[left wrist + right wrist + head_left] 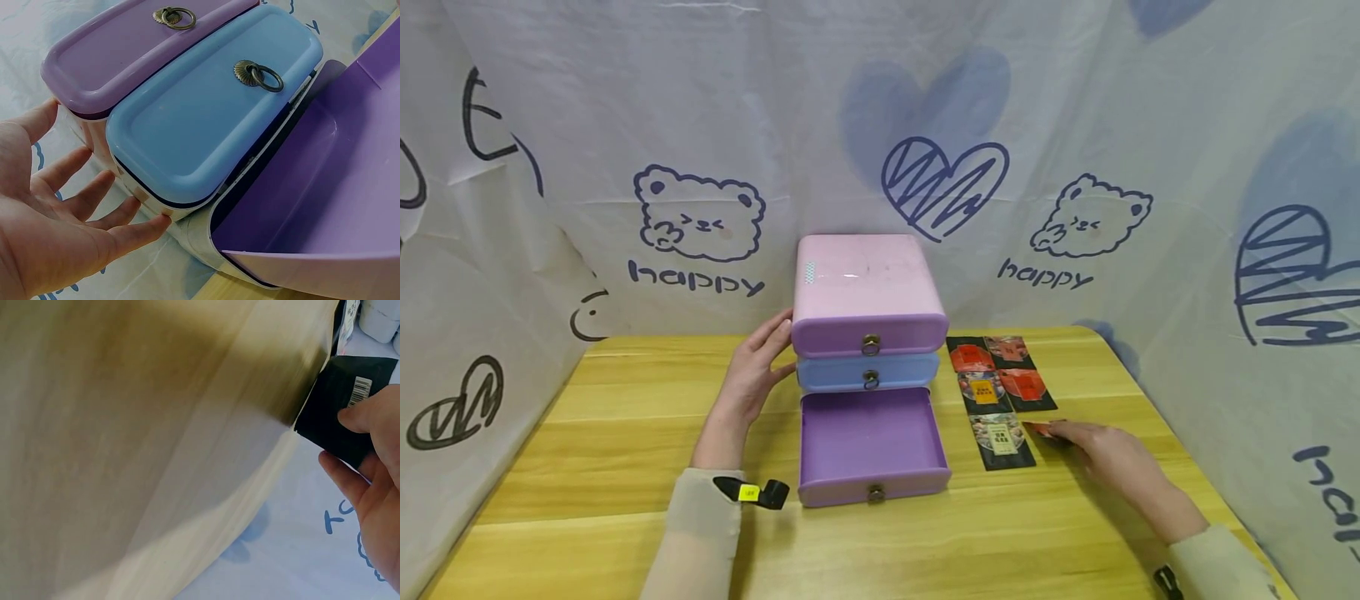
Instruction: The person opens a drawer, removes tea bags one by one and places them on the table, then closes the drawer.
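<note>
A small three-drawer cabinet (865, 279) stands on the table, its pink top above purple, blue and purple drawers. The bottom drawer (872, 433) is pulled out and its inside is bare. My left hand (751, 371) rests on the cabinet's left side, and in the left wrist view its spread fingertips (164, 220) touch the side beside the purple and blue drawers. My right hand (1108, 458) pinches a seasoning packet (1039, 428) at the right of the laid-out packets. In the right wrist view the packet's black back with a barcode (360, 391) shows under the thumb.
Several flat black packets with red, orange or pale labels lie in two columns right of the cabinet, the nearest a pale-labelled packet (1002, 440). A printed white cloth (820, 150) hangs behind and beside the wooden table (955, 550).
</note>
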`<control>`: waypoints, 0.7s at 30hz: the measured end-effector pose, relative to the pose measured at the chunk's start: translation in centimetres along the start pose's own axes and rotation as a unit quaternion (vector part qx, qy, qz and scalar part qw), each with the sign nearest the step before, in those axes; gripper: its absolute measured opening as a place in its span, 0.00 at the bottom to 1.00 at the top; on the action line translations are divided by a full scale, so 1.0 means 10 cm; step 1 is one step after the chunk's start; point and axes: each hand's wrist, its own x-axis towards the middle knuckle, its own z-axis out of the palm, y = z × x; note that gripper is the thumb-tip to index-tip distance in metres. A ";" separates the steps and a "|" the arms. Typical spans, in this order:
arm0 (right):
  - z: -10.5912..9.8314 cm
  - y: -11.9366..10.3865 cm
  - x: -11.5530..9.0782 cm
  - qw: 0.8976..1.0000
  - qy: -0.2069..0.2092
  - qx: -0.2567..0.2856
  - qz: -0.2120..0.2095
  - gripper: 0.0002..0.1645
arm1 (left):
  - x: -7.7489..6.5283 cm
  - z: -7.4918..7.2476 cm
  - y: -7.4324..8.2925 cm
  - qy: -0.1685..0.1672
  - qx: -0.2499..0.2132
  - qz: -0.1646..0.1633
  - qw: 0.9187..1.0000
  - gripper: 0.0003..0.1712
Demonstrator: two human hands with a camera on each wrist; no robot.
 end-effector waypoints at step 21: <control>0.08 0.07 -0.03 0.993 -0.068 0.093 -0.009 0.32 | -0.01 0.00 0.00 0.001 0.000 -0.002 1.000 0.29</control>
